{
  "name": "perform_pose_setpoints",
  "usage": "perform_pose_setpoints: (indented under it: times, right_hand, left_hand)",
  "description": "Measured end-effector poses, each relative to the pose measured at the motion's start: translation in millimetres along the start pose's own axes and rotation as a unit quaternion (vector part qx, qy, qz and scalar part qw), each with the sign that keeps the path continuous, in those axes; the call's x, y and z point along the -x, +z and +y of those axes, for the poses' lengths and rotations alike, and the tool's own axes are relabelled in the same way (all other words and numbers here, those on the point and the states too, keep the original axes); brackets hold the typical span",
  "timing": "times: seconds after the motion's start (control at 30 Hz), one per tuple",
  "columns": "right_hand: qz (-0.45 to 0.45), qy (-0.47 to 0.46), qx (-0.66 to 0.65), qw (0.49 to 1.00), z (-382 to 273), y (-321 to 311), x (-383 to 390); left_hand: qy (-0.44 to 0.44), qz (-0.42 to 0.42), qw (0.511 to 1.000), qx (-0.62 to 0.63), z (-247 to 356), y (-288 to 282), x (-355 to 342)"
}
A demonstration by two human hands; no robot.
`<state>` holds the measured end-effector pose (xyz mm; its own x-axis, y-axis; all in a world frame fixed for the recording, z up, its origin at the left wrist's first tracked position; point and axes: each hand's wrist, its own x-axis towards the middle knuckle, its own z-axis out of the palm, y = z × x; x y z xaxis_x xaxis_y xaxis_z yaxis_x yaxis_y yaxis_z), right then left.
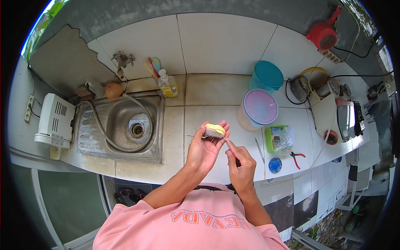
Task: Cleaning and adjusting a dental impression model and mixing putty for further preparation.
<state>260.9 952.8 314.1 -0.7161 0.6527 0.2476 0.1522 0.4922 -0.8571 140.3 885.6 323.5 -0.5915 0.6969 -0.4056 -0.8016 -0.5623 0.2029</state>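
Note:
My left hand (202, 151) is raised over the counter, palm up, its fingers curled around a small lump (214, 132) with a soft-looking yellow top and a rough grey-brown underside. What the lump is made of I cannot tell. In my right hand (242, 167) is a slim tool (226, 143), pinched like a pen, its tip at the lump's right edge. The grip hides most of that tool. To the right of my hands, a thin pointed tool (259, 150) lies on the counter. A small round blue dish (275, 165) is beside it.
Red-handled pliers (297, 160) and a green plastic box (271, 140) lie to the right. Behind them stand a purple-lidded tub (261, 106) and a teal-lidded container (268, 76). A steel sink (157, 156) with a grey hose and a soap bottle (168, 84) are at left.

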Motion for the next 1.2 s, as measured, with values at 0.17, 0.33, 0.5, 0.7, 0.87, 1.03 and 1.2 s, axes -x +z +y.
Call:
perform_pose_setpoints:
  times: [0.17, 0.33, 0.5, 0.7, 0.87, 1.03, 1.2]
  right_hand:
    - [0.021, -0.029, 0.058, 0.998, -2, 4, 1]
    - [0.042, -0.049, 0.093, 0.994, 2, 8, 0]
    - [-0.017, -0.092, 0.068, 0.993, 10, -7, -13]
    - [-0.106, -0.140, 0.141, 0.974, -1, -38, -33]
    - [-0.097, -0.109, 0.113, 0.983, -17, -30, -28]
    - [-0.045, -0.081, 0.115, 0.989, -17, -23, -23]
    - [-0.057, -0.104, 0.122, 0.985, -11, -26, -26]
  left_hand:
    - [0.015, 0.010, 1.000, 0.003, -4, -4, -1]
    - [0.053, 0.010, 0.998, -0.030, -11, -2, 0]
    - [0.065, -0.020, 0.991, -0.118, -11, -4, -1]
    - [0.034, -0.039, 0.990, -0.129, -3, 4, 1]
    - [0.047, -0.043, 0.994, -0.091, -4, 7, 0]
    - [0.057, -0.061, 0.992, -0.096, -4, 8, -1]
    - [0.060, -0.059, 0.987, -0.136, 1, 8, 1]
